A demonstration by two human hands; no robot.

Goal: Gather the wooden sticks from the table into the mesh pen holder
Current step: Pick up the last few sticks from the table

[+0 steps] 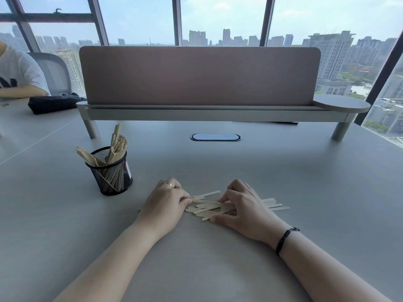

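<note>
sticks (209, 207) partly hidden under right hand (244, 207), left hand (165, 202) covering ends

Grey table (283, 171) with oval cable port (215, 137), pink divider (199, 75) on raised grey shelf (213, 113), round side shelf (342, 103), mesh chair (55, 70) at left, tall windows (220, 18), hazy daylight, city towers (331, 55) beyond.

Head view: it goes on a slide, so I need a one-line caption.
Both hands, left hand and right hand, rake loose sticks together on the table; the holder already has some.
</note>
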